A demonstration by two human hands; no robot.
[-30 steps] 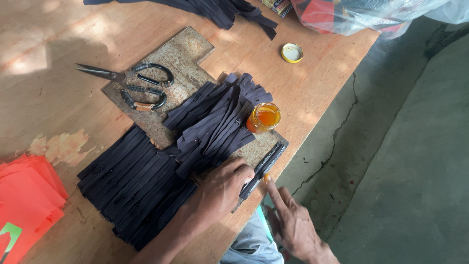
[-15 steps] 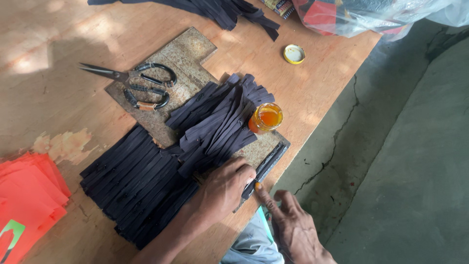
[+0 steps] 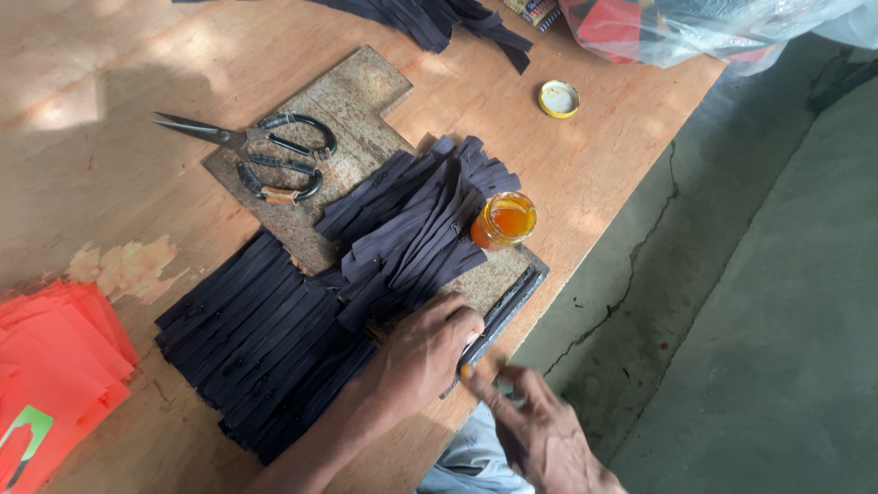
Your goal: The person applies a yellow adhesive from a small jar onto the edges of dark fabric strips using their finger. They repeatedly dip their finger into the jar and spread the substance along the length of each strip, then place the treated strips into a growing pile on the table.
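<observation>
My left hand (image 3: 422,355) is curled over the near end of a single dark strip (image 3: 506,306), pressing it onto the worn board (image 3: 352,96) at the table's front edge. My right hand (image 3: 538,430) reaches in from below with its fingers spread. Its index fingertip, smeared orange, touches the strip just beside my left hand. An open jar of orange glue (image 3: 504,220) stands on the board, just beyond the strip. A heap of dark strips (image 3: 416,229) lies on the board, and a flat row of dark strips (image 3: 256,343) lies to the left of my left hand.
Scissors (image 3: 261,155) lie on the far part of the board. A yellow jar lid (image 3: 559,99) sits near the table's right edge. Orange sheets (image 3: 50,361) lie at the left. More dark strips (image 3: 439,20) and a plastic bag (image 3: 677,27) are at the back. The concrete floor (image 3: 759,302) lies to the right.
My right hand has slid up and left along the table edge until its fingertip meets the strip by my left hand. My left hand has stayed pressed on the strip.
</observation>
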